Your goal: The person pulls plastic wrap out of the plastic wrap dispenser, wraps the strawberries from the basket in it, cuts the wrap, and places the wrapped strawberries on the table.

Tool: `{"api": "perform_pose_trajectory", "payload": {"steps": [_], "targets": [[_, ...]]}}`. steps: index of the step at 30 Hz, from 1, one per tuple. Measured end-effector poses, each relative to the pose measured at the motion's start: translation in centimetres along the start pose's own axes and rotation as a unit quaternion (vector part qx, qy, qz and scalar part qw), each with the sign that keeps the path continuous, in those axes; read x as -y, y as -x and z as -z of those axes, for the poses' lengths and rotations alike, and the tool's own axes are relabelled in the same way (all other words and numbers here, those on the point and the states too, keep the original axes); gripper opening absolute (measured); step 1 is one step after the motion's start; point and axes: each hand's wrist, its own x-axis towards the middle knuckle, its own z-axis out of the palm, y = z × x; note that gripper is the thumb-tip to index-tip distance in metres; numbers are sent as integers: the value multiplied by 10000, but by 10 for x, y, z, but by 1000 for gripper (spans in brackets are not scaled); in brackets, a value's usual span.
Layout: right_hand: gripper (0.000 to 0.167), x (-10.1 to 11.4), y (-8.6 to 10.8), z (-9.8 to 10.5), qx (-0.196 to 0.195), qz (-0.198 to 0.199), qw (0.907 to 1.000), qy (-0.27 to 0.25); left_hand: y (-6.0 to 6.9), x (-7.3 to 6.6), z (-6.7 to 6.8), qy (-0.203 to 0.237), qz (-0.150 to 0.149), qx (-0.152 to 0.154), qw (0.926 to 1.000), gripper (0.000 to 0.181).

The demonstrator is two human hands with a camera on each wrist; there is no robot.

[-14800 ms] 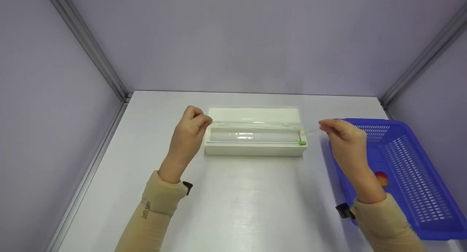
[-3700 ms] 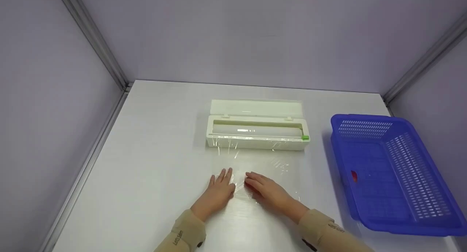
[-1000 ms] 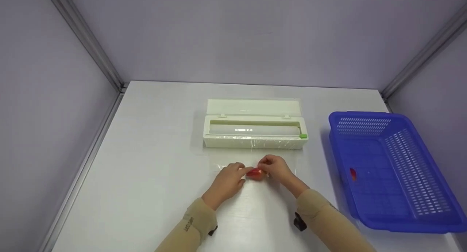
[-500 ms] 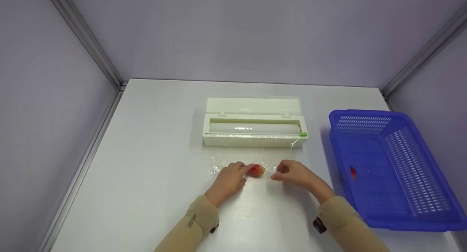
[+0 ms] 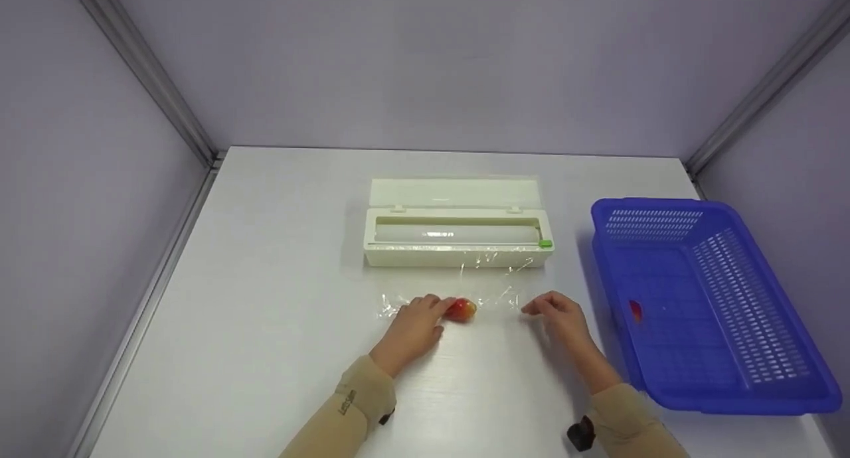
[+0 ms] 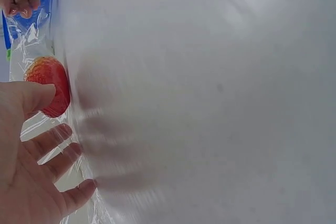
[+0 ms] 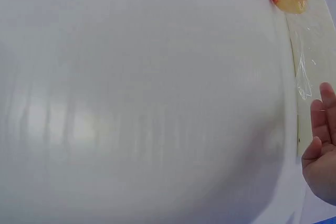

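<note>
A small red-and-yellow fruit [image 5: 461, 310], its exact kind unclear, lies under clear cling film [image 5: 498, 299] on the white table. My left hand [image 5: 413, 328] rests over the film beside it, its thumb against the fruit in the left wrist view and its other fingers spread on the film. To the fruit's right, my right hand [image 5: 561, 318] is near the film's edge; in the right wrist view its thumb and fingers are apart with nothing visible between them. The film runs from a white cling film dispenser [image 5: 458, 256] whose lid is raised, with the roll [image 5: 458, 234] inside.
A blue plastic basket [image 5: 607, 272] with slotted walls stands at the right, near the right forearm. Something red [image 5: 636, 310] shows at its left wall. A green slider [image 5: 545, 243] sits at the dispenser's right end. Walls enclose the table's back and sides.
Earlier, both hands pulled film from the dispenser, and then it was drawn toward me over the table. Within the last second, my right hand has moved right, off the fruit; the left has stayed.
</note>
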Motion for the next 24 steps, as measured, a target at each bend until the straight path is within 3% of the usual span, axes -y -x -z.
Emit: {"api": "perform_pose_trajectory", "payload": {"steps": [5,10,13,17,21,24], "targets": [[17,-3,-1,-2,-432,-295,9986,20,1,-1,-2,28,-50,-17,10000,54],[17,-6,-3,-3,-666,-93,9915,1111,0,-1,-2,65,-78,33,9999,56],[17,-6,-3,-4,-802,126,9761,2016,-1,-1,-1,105,-59,85,9999,57],[15,-7,-6,-4,-961,370,9458,3081,-1,1,-2,116,-36,94,9999,58],[13,-10,-7,1,-1072,692,9178,3760,0,2,-1,114,-10,96,9999,58],[10,-10,-3,0,-1335,1366,8986,3951,1,2,0,116,-3,127,9999,58]]}}
